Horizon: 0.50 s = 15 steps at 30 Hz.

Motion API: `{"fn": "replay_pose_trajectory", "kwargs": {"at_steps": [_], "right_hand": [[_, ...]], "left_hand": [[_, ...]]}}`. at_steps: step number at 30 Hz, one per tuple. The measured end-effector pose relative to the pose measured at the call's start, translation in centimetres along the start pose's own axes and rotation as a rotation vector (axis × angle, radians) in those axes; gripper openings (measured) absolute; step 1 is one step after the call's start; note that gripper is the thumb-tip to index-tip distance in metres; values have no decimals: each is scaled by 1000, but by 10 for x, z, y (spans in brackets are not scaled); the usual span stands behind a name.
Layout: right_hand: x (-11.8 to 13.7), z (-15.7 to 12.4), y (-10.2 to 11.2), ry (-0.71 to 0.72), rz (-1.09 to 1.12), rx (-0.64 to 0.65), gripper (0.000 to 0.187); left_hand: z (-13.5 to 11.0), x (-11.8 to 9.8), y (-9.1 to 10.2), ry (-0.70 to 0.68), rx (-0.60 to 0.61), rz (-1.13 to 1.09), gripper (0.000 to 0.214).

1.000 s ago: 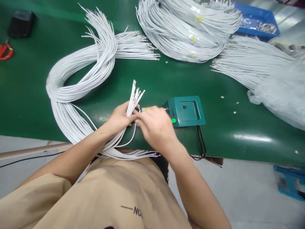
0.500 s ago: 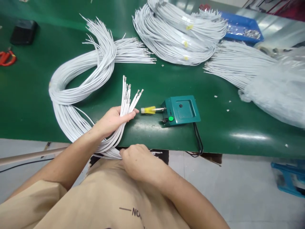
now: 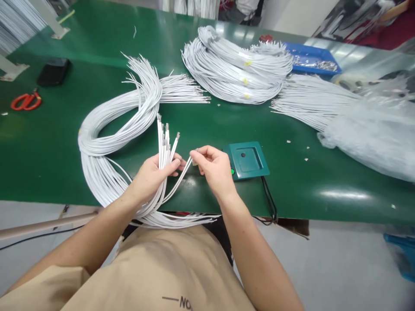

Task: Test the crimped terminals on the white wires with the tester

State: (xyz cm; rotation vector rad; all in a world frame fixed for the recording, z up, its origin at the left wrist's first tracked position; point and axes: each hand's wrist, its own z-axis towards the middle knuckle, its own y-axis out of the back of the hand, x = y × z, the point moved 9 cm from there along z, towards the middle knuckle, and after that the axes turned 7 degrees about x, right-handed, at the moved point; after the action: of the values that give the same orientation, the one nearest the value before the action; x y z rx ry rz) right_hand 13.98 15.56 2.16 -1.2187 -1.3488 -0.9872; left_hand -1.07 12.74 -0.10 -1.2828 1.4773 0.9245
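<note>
My left hand (image 3: 155, 173) is closed round a bunch of white wires (image 3: 164, 151) whose metal-tipped ends stand up above the thumb. To its right, my right hand (image 3: 215, 166) pinches the ends of a couple of white wires (image 3: 183, 176) that curve up from the same bundle; their tips are hidden by the fingers. Just behind my right hand sits a small green device (image 3: 248, 160) with a shallow square recess and a green button. The yellow-handled part at its left side is hidden by my hand. More wire lengths (image 3: 178, 219) hang along the table's front edge.
A large looped wire bundle (image 3: 97, 125) lies left. Coiled wires (image 3: 240, 73) stand at the back beside a blue tray (image 3: 313, 60) of small metal parts. Plastic-wrapped wires (image 3: 366, 125) lie right. Orange-handled scissors (image 3: 26, 102) and a black object (image 3: 53, 71) are far left.
My right hand has risen from the table's front edge to beside the device, and now pinches a couple of wires pulled away from the bunch. The view has tilted upward.
</note>
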Motion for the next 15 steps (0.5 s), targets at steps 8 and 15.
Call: {"fn": "replay_pose_trajectory", "kwargs": {"at_steps": [8, 15], "right_hand": [[-10, -6, -7, -9, 37, -16, 21], [-14, -7, -12, -21, 172, 6, 18]], "left_hand": [[9, 7, -10, 40, 113, -32, 25], [11, 2, -10, 11, 87, -39, 25]]}}
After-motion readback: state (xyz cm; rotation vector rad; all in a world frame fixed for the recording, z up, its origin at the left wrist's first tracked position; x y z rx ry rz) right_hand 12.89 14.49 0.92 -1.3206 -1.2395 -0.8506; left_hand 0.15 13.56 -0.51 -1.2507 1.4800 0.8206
